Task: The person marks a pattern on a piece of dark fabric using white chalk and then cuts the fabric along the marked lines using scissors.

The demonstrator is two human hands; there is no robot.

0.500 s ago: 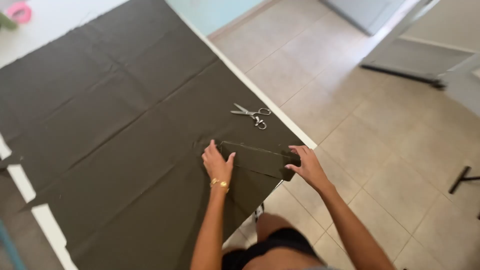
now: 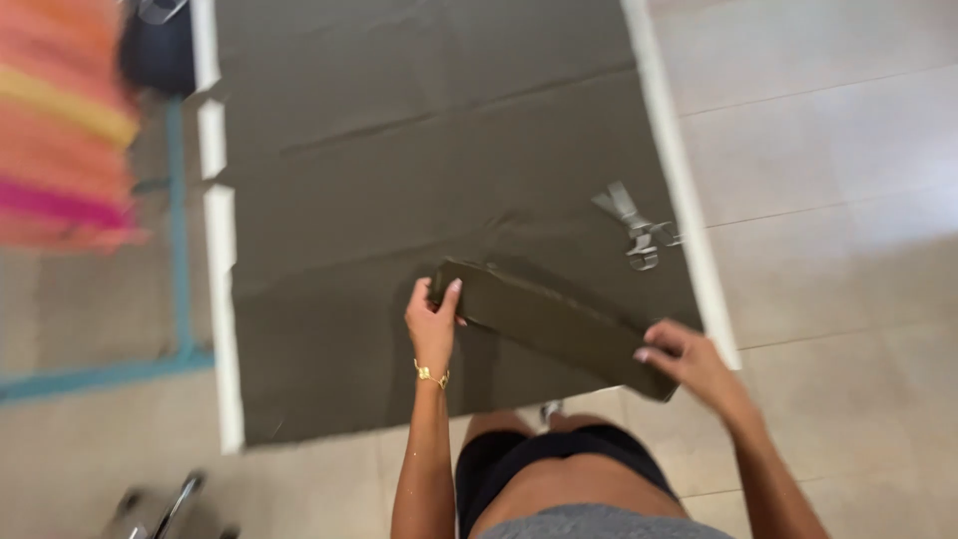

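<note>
A: Head view, looking straight down. Both forearms reach forward from the bottom edge over the near edge of the desk (image 2: 222,299), which is white and almost fully covered by a dark olive fabric sheet (image 2: 419,130).

B: Hand poses?

A: Left hand (image 2: 431,317), gold bracelet on the wrist, arm nearly straight up the frame. Its grip is pinched on the left end of a folded fabric strip (image 2: 554,324), thumb on top, fingers curled under the edge. Right hand (image 2: 691,361) comes in at an angle from lower right, wrist bent, fingers closed over the strip's right end at the desk's near corner.

B: Strip position?

A: Lies on top of the sheet, running diagonally from centre down to the right, lower end just past the desk edge. Looks slightly lifted off the sheet, but motion blur makes that hard to confirm.

B: Anything else close?

A: Scissors (image 2: 636,228) on the sheet near the right edge, beyond the right hand, apart from both hands. Tiled floor (image 2: 828,150) to the right. Blurred pink and orange striped object (image 2: 60,120) at upper left.
</note>
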